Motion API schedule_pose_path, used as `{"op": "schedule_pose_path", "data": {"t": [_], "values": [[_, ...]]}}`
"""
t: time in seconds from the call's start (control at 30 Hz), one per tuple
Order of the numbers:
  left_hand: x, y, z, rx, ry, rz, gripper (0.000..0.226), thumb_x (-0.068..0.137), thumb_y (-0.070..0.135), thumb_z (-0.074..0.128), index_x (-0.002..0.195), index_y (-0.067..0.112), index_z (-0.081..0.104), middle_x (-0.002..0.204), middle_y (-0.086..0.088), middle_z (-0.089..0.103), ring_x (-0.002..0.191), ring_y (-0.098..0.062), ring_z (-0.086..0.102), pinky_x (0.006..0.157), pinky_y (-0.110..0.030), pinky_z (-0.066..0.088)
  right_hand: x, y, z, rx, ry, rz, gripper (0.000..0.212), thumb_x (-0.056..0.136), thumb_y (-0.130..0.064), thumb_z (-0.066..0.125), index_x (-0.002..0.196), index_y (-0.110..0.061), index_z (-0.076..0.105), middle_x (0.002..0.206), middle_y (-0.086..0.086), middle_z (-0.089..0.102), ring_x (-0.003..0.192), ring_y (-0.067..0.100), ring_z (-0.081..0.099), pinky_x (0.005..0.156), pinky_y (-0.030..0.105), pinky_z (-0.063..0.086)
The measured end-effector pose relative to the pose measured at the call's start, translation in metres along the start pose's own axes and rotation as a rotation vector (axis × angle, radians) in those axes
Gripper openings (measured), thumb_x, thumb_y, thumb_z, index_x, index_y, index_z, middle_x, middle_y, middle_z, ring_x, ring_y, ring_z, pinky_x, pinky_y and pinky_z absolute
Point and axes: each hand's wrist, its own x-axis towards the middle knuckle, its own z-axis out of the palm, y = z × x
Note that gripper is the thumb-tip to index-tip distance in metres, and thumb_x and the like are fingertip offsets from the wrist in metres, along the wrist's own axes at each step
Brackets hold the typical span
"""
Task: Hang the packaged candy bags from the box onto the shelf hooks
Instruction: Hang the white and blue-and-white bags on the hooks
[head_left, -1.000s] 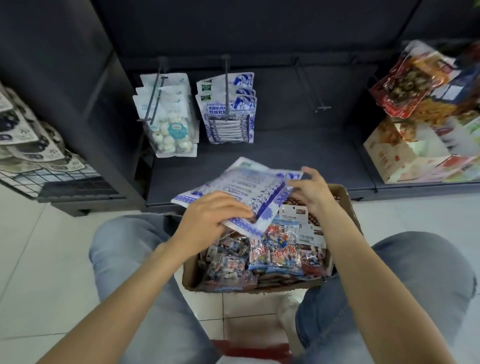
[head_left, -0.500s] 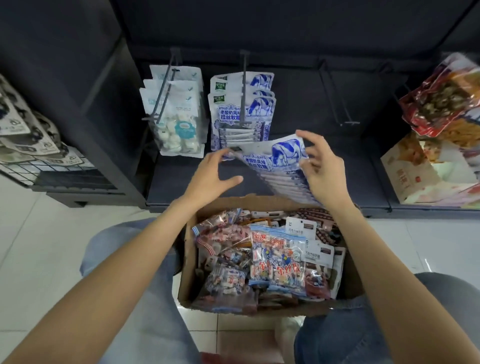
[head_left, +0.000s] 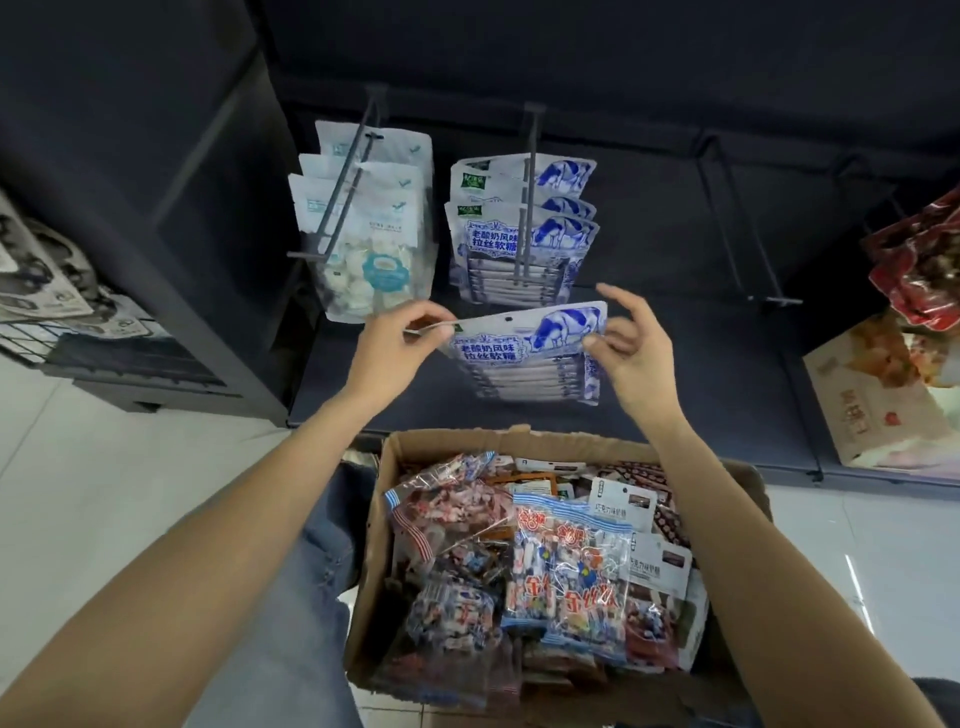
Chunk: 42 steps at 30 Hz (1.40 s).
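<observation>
Up and to the left of the left hand (head_left: 392, 347), three white bags of round pale candies (head_left: 366, 228) hang on one double-wire hook (head_left: 343, 200). That hand pinches, between thumb and fingertips, the top left corner of a blue-and-white candy bag (head_left: 530, 358) – a flat white pouch with a blue cow printed at its upper right, blue Chinese lettering beneath, a small hang hole near the top edge and rows of stick candies showing through its lower half. The bag is held upright between the two hands, above the box and just below the second hook (head_left: 527, 192), where three matching cow bags (head_left: 522, 239) already hang. The right hand (head_left: 631, 348) pinches the bag's right edge with thumb and a finger, its other fingers spread loose. Right of it stands one bare hook (head_left: 743, 223). Beneath both forearms the cardboard box (head_left: 374, 571) – one, open – is packed with many mixed candy bags (head_left: 566, 571), too jumbled to count
</observation>
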Motion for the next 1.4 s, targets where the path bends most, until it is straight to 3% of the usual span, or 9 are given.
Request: {"op": "schedule_pose_path", "data": {"t": [0.17, 0.37, 0.6, 0.73, 0.87, 1.03, 1.2, 1.3, 1.4], "values": [[0.02, 0.009, 0.006, -0.138, 0.083, -0.109, 0.007, 0.092, 0.02, 0.061, 0.093, 0.025, 0.066, 0.09, 0.017, 0.063, 0.083, 0.004, 0.056, 0.074, -0.006, 0.042, 0.014, 0.009, 0.017, 0.046, 0.126, 0.086, 0.007, 0.092, -0.01, 0.061, 0.097, -0.016, 0.06, 0.085, -0.007, 0.067, 0.079, -0.002, 0.064, 0.075, 0.017, 0.049], [0.03, 0.003, 0.018, -0.173, 0.156, -0.172, 0.006, 0.09, 0.021, 0.064, 0.092, 0.022, 0.069, 0.086, 0.014, 0.065, 0.072, 0.006, 0.055, 0.071, -0.011, 0.043, 0.031, 0.01, 0.026, 0.023, 0.222, 0.157, 0.005, 0.094, -0.015, 0.059, 0.09, -0.013, 0.061, 0.079, -0.005, 0.066, 0.076, 0.004, 0.062, 0.071, 0.017, 0.05], [0.043, 0.011, 0.018, -0.153, 0.227, -0.094, 0.008, 0.088, 0.024, 0.065, 0.093, 0.028, 0.071, 0.089, 0.011, 0.07, 0.082, -0.02, 0.063, 0.079, -0.033, 0.05, 0.038, 0.014, 0.033, 0.029, 0.283, 0.181, 0.013, 0.093, -0.018, 0.059, 0.08, -0.021, 0.058, 0.063, -0.008, 0.058, 0.058, 0.002, 0.047, 0.059, 0.017, 0.04], [0.048, 0.015, 0.02, -0.095, 0.183, -0.079, 0.007, 0.088, 0.025, 0.065, 0.092, 0.027, 0.07, 0.086, 0.015, 0.068, 0.068, 0.004, 0.054, 0.072, -0.023, 0.044, 0.041, 0.019, 0.032, 0.042, 0.289, 0.256, 0.007, 0.091, -0.018, 0.06, 0.085, -0.02, 0.062, 0.072, -0.002, 0.065, 0.07, 0.013, 0.054, 0.067, 0.029, 0.045], [0.049, 0.012, 0.024, -0.066, 0.166, -0.135, 0.007, 0.089, 0.022, 0.063, 0.09, 0.024, 0.069, 0.084, 0.013, 0.065, 0.063, 0.006, 0.049, 0.066, -0.017, 0.037, 0.04, 0.026, 0.033, 0.041, 0.265, 0.273, 0.003, 0.091, -0.017, 0.061, 0.089, -0.016, 0.063, 0.077, -0.001, 0.069, 0.075, 0.014, 0.061, 0.073, 0.032, 0.05], [0.053, 0.013, 0.021, -0.046, 0.172, -0.201, 0.005, 0.093, 0.023, 0.058, 0.09, 0.024, 0.063, 0.097, 0.006, 0.064, 0.09, -0.009, 0.055, 0.075, -0.022, 0.041, 0.041, 0.024, 0.037, 0.017, 0.277, 0.212, 0.014, 0.092, -0.017, 0.059, 0.08, -0.022, 0.058, 0.058, -0.015, 0.058, 0.051, -0.003, 0.045, 0.056, 0.016, 0.039], [0.06, 0.01, 0.024, 0.068, 0.208, -0.135, 0.019, 0.093, 0.027, 0.057, 0.111, 0.023, 0.061, 0.105, 0.005, 0.062, 0.082, -0.004, 0.052, 0.077, -0.027, 0.046, 0.065, 0.027, 0.042, -0.047, 0.391, 0.28, 0.005, 0.091, -0.02, 0.061, 0.089, -0.016, 0.061, 0.06, -0.015, 0.054, 0.046, -0.005, 0.044, 0.06, 0.016, 0.04], [0.06, 0.011, 0.02, 0.124, 0.286, -0.017, 0.042, 0.092, 0.022, 0.059, 0.132, 0.02, 0.048, 0.129, 0.001, 0.05, 0.109, -0.004, 0.049, 0.089, -0.016, 0.039, 0.092, 0.023, 0.048, -0.139, 0.466, 0.288, 0.015, 0.092, -0.025, 0.059, 0.099, -0.012, 0.064, 0.058, -0.015, 0.049, 0.046, -0.001, 0.042, 0.061, 0.018, 0.04], [0.06, 0.011, 0.023, 0.222, 0.168, 0.056, 0.053, 0.093, 0.021, 0.057, 0.142, 0.018, 0.037, 0.145, 0.001, 0.039, 0.131, -0.012, 0.038, 0.102, -0.017, 0.028, 0.113, 0.019, 0.054, -0.196, 0.508, 0.263, 0.009, 0.094, -0.025, 0.056, 0.089, -0.018, 0.057, 0.054, -0.012, 0.044, 0.046, 0.004, 0.037, 0.054, 0.018, 0.034]]}}
